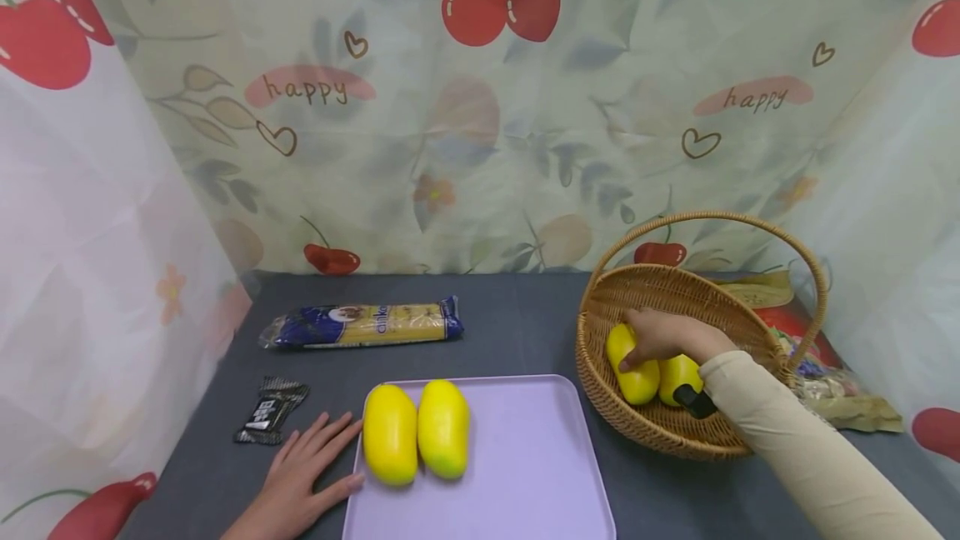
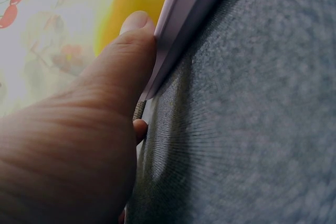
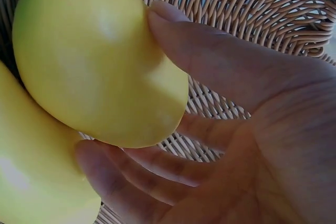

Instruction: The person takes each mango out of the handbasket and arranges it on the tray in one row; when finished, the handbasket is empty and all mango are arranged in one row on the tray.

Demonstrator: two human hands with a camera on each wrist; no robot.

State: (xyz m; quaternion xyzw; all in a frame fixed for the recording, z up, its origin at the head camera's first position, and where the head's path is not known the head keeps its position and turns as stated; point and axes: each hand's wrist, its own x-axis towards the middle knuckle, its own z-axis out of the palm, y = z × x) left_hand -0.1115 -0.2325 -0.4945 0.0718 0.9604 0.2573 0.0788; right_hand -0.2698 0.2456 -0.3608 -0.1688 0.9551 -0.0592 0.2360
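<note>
My right hand (image 1: pixel 671 333) reaches into a wicker basket (image 1: pixel 600 390) and grips a yellow mango (image 1: pixel 633 373). In the right wrist view the thumb lies on one side of this mango (image 3: pixel 100 61), with the fingers curled at its other side. A second mango (image 1: pixel 678 375) lies beside it in the basket, partly hidden by the wrist. My left hand (image 1: pixel 300 477) rests with spread fingers at the left edge of a lilac tray (image 1: pixel 532 457); its thumb touches the rim. Two more mangoes (image 1: pixel 390 436) lie side by side on the tray's left part.
A blue and yellow noodle packet (image 1: pixel 367 323) lies at the back left. Nearer, a small black wrapped packet (image 1: pixel 272 411) sits left of the tray. Behind the basket's right side are other bagged goods (image 1: pixel 840 394). The basket's tall handle (image 1: pixel 708 215) arches over its opening.
</note>
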